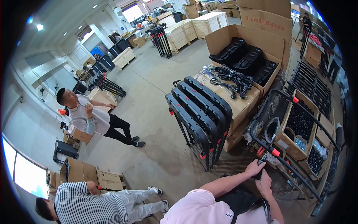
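Observation:
My left hand (255, 168) and my right hand (264, 183) are close together, fingers wrapped around a dark power screwdriver (258, 174). The hands hide most of its body. Its slim tip (263, 157) points at a red fitting (261, 151) on a black tubular frame (298, 172), and I cannot tell whether they touch. Another red fitting (275, 152) sits beside it on the same tube. The frame lies tilted across the parts at my right, with a further red collar (295, 99) at its far end.
Wooden boxes of small black parts (300, 121) stand beyond the frame. Several folded black frames (199, 121) stand ahead, beside a carton topped with coiled black cables (233, 76). An open carton holds black plastic housings (244, 56). A person in stripes (91, 203) and another person (93, 115) are at left.

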Demonstrator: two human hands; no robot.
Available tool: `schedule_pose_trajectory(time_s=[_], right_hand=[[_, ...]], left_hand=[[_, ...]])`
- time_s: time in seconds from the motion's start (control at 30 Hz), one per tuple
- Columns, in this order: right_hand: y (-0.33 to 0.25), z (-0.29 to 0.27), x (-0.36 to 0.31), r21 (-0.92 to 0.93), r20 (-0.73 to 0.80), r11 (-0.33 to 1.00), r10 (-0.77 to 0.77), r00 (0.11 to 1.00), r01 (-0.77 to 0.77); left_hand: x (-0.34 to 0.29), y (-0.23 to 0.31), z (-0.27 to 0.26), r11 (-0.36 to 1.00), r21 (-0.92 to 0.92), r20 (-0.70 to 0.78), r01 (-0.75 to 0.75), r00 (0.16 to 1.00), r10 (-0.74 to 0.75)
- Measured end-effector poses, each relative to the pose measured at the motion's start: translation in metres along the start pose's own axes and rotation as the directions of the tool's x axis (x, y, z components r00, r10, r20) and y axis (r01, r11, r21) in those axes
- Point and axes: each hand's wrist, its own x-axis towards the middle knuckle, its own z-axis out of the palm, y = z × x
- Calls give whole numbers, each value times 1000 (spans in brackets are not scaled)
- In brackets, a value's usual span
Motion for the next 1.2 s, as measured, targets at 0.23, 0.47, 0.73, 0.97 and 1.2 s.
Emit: schedule_pose_trajectory(time_s=[0.23, 0.47, 0.73, 0.97, 1.2], right_hand=[[-7, 5, -3, -12, -9, 998, -54, 999, 54], [-6, 5, -12, -3, -22, 999, -54, 998, 54], [-7, 12, -14, -61, 16, 992, -113, 994, 113], [1, 13, -21, -107, -25, 988, -111, 993, 108], [16, 13, -40, -108, -30, 993, -50, 998, 47]], left_hand=[[-5, 0, -4, 1000, -4, 47, 4, 999, -4], [-7, -5, 2, 1000, -13, 45, 1, 999, 0], [-3, -30, 2, 999, 27, -30, -18, 999, 19], [-16, -26, 4, 998, 9, -54, -56, 997, 57], [-33, -14, 16, 997, -65, 31, -33, 999, 35]])
